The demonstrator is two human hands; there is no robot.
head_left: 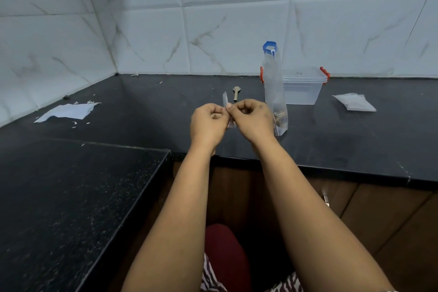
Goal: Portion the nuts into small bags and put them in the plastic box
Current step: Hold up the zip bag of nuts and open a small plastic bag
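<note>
Clear plastic: you are pinching a small bag (pixel 225 104) between both hands, left hand (pixel 208 118) and right hand (pixel 252 117), fingers curled on its edges above the counter (pixel 147 111), likely to part its mouth. Its long axis is running upright, top edge pointing up. The tall nut bag (pixel 275 92) is standing just right, beside the plastic box (pixel 302 89), within reach.

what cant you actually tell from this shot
Head view only:
- Small bag: both the left hand and right hand pinch it; the fingers cover most of it, so its contents and whether it is sealed stay unknown.
- Tall bag: brown bits at the bottom, too small to identify.
- Plastic box: partly behind the tall bag; inside unclear.
- Spoon: too small to see whether it holds anything.
</note>
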